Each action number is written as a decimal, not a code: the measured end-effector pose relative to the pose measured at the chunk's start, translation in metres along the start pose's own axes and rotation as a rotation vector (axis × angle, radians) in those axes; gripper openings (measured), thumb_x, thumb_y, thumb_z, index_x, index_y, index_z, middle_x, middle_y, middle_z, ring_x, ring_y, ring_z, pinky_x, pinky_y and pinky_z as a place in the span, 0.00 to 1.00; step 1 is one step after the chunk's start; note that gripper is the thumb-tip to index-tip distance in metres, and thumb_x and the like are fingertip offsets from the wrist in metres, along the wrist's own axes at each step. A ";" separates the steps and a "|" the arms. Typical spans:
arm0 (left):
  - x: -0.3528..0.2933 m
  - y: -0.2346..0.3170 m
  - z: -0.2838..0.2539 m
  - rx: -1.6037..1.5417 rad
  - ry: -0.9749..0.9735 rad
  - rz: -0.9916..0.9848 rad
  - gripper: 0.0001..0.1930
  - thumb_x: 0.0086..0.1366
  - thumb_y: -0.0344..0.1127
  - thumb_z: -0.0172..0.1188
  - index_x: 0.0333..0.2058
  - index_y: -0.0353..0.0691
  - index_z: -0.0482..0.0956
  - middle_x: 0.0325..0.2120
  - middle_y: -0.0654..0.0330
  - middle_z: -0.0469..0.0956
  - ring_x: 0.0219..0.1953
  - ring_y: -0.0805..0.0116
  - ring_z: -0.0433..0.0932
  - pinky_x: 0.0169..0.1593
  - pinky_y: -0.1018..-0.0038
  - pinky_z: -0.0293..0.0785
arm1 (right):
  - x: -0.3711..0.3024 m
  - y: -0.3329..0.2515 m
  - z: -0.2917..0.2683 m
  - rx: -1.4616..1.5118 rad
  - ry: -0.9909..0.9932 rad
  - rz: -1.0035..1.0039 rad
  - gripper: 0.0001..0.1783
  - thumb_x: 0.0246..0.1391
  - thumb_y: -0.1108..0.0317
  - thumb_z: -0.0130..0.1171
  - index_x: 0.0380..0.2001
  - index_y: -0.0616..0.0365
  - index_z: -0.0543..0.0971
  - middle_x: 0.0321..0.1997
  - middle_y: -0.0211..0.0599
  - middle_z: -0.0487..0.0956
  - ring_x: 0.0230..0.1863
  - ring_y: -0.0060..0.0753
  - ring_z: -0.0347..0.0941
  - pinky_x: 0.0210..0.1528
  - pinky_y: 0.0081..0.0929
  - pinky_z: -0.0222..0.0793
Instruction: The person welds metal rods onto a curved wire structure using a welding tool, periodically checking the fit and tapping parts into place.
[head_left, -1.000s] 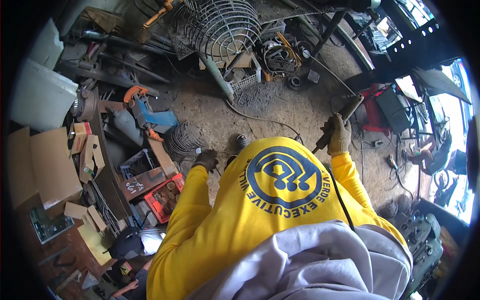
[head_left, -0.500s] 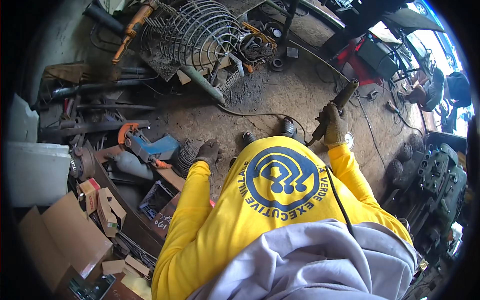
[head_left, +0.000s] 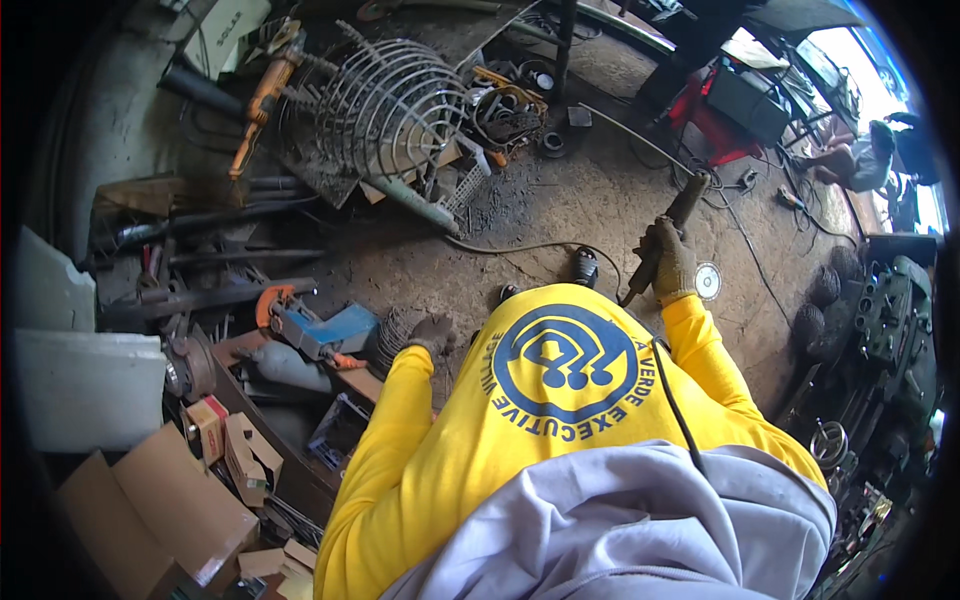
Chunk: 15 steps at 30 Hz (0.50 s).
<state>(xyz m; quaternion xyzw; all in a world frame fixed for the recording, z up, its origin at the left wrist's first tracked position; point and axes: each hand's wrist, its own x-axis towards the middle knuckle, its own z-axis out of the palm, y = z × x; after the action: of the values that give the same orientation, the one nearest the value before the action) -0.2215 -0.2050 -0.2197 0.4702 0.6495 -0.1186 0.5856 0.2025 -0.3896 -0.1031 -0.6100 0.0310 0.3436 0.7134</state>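
My gloved right hand [head_left: 668,258] is wrapped round the dark, thick handle of what looks like a welding electrode holder [head_left: 688,198], held upright in front of me on the right. A long thin rod [head_left: 635,136] slants from its top end toward the far left. At its lower end, a cable [head_left: 530,246] appears to join it. On the left hangs my gloved left hand [head_left: 432,334], fingers loosely apart and nothing visible in them. It is closest to a coil of wire [head_left: 396,338]. Beside my right wrist a pale round disc [head_left: 708,281] shows against the floor.
Ahead stands a round cage of metal rings [head_left: 395,105], with an orange power tool [head_left: 265,100] to its left. Metal bars [head_left: 220,258], a blue-and-orange clamp-like tool [head_left: 325,325] and cardboard boxes [head_left: 180,500] crowd the left. Machinery [head_left: 880,340] stands right; a person [head_left: 850,160] sits at far right.
The view has shifted slightly, so things on the left appear farther right. My right hand keeps its grip on the holder; my left hand appears slightly lower. More of the disc shows.
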 end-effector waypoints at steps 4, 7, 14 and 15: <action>0.007 0.005 0.006 -0.051 -0.078 0.170 0.19 0.73 0.47 0.52 0.55 0.43 0.76 0.35 0.56 0.80 0.34 0.63 0.79 0.38 0.65 0.78 | 0.021 0.011 -0.014 -0.088 -0.036 0.020 0.12 0.60 0.57 0.62 0.39 0.50 0.76 0.30 0.29 0.74 0.28 0.24 0.71 0.32 0.26 0.71; 0.015 0.048 0.027 -0.122 -0.157 0.269 0.19 0.73 0.46 0.52 0.56 0.43 0.75 0.37 0.55 0.80 0.36 0.63 0.78 0.39 0.65 0.78 | 0.013 -0.004 -0.005 -0.056 0.039 0.070 0.10 0.58 0.60 0.63 0.38 0.51 0.76 0.24 0.26 0.72 0.23 0.22 0.67 0.25 0.24 0.66; -0.007 0.111 0.026 -0.411 -0.288 0.527 0.20 0.73 0.45 0.51 0.58 0.44 0.73 0.41 0.55 0.79 0.41 0.63 0.78 0.42 0.65 0.78 | -0.018 -0.038 0.018 -0.192 0.007 -0.066 0.22 0.55 0.61 0.65 0.47 0.60 0.72 0.29 0.35 0.75 0.26 0.27 0.74 0.28 0.28 0.76; -0.008 0.118 0.026 -0.438 -0.314 0.565 0.20 0.73 0.45 0.51 0.58 0.44 0.73 0.42 0.55 0.78 0.42 0.63 0.78 0.42 0.65 0.78 | -0.030 -0.050 0.032 -0.205 -0.026 -0.055 0.21 0.56 0.61 0.65 0.46 0.61 0.72 0.30 0.35 0.76 0.26 0.27 0.75 0.30 0.28 0.77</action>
<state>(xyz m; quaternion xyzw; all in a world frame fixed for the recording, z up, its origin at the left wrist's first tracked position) -0.1171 -0.1652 -0.1735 0.4704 0.4068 0.1183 0.7741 0.1942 -0.3752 -0.0382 -0.6760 -0.0302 0.3331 0.6566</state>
